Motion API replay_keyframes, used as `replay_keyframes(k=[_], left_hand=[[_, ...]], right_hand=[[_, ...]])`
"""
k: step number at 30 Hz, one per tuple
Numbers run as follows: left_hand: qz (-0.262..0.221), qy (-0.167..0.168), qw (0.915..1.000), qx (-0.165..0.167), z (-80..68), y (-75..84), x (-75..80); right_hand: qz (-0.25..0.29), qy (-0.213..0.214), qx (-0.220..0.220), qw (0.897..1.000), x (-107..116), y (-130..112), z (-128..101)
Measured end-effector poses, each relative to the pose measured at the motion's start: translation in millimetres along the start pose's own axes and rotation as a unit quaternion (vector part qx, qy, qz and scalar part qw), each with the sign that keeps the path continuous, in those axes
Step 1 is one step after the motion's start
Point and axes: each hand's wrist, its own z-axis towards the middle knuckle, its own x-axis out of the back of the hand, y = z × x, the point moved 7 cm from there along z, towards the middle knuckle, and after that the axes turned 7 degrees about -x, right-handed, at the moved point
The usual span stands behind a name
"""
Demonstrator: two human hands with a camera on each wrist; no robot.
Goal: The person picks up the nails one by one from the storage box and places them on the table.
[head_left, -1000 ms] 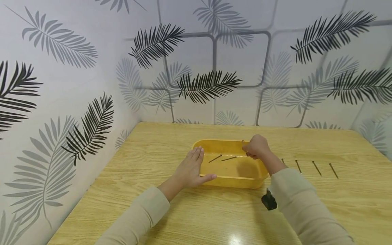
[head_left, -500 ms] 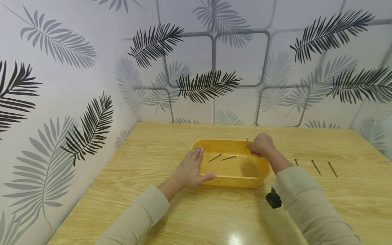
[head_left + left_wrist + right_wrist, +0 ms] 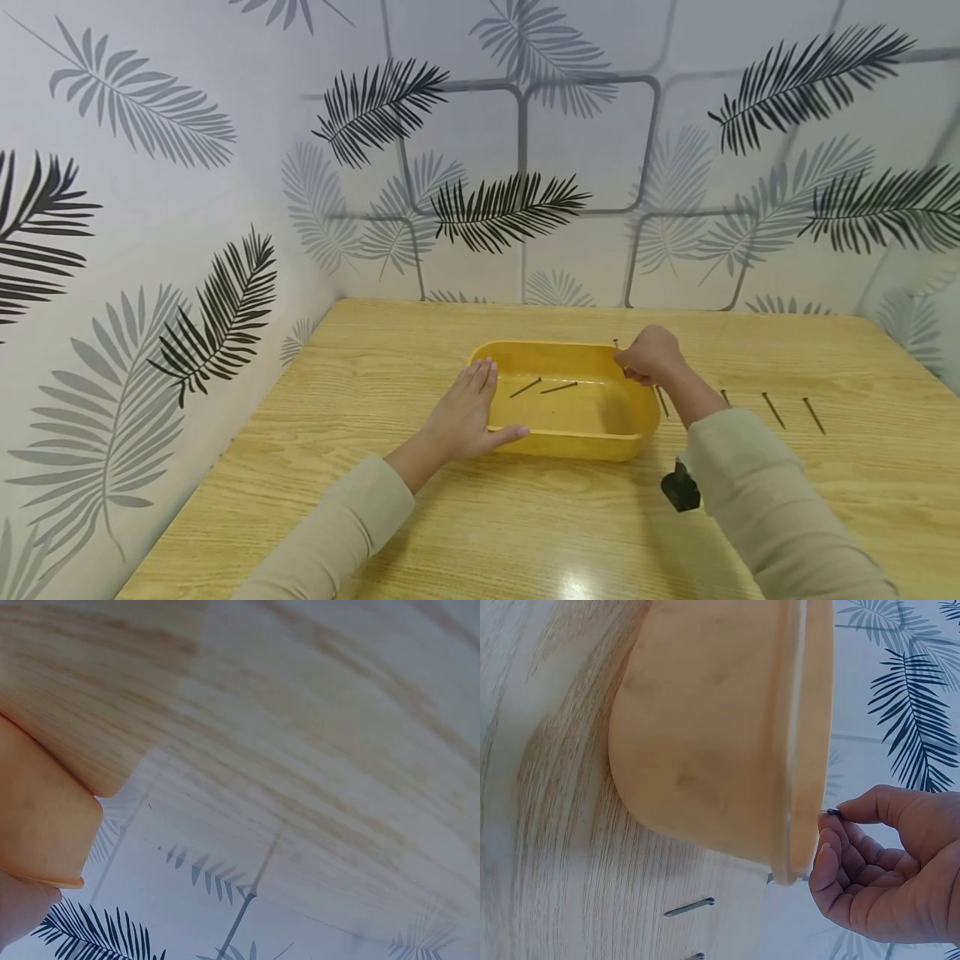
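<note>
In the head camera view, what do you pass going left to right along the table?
Left hand → yellow tub with two nails inside → right hand pinching a nail → three nails lying in a row.

Table: pale wood-grain top, smooth, with a glossy glare spot at the near edge.
Yellow tub: smooth plastic with a dull sheen, faintly scuffed on the outside.
Nails: thin dark metal, matt; more of them lay on the table at the right.
Sleeves: soft matt beige cloth.
Walls: smooth printed paper, palm-leaf pattern, matt.
</note>
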Motion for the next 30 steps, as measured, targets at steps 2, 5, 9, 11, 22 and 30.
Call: replay_keyframes(k=[2,5,9,11,22,30], left_hand=[[-0.001,-0.001,1.0,0.001,-0.1,0.2,0.2],[0.001,-0.003,1.0,0.001,-0.1,0.2,-0.2],[0.008,0.0,1.0,-0.001,0.3,0.0,-1.0],[0.008,0.003,1.0,-0.001,0.3,-0.1,-1.0],[0.0,-0.001,1.0,0.003,-0.1,-1.1,-2.1],[0.0,0.01,1.0,-0.003,0.0,-0.3,-0.8]], right_hand=[[-0.003,0.001,0.002,1.0,1.7,0.9,-0.6],[-0.005,0.006,0.001,1.0,4.0,3.3,-0.2],[-0.007,0.006,-0.004,1.0,5.8,7.7,1.6],[-0.005,0.004,-0.007,1.0,6.8,9.6,1.5],[0.0,0.0,-0.016,1.0,12.1,17.6,-0.8],[-0.002,-0.011,-0.011,1.0,17.7,25.5,-3.0]])
